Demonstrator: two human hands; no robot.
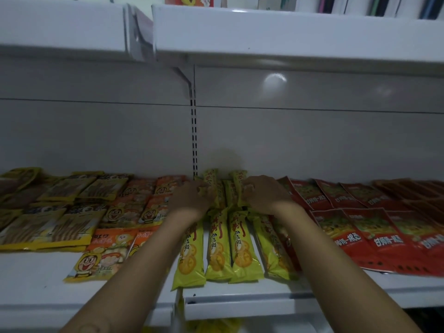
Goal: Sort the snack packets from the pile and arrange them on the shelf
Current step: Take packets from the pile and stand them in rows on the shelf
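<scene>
We can't tell grip: left hand (192, 198), right hand (264, 195) blurred; back packets (229, 192) half hidden; red packets (430, 239) cut off right.

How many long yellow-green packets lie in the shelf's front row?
4, side by side: leftmost, second, third, rightmost, tilted. Back packets are partly hidden under the left hand and right hand.

A white metal shelf (36, 272) carries snack packets in groups side by side. At the left lie flat yellow plastic packets of brown sticks (48, 227), overlapping in rows. Next come orange-and-yellow packets with a cartoon face (134, 210), one nearer the front edge. In the middle lie long yellow-green biscuit packets (218, 248), pointing front to back. At the right, flat red packets (360, 234) overlap.
</scene>
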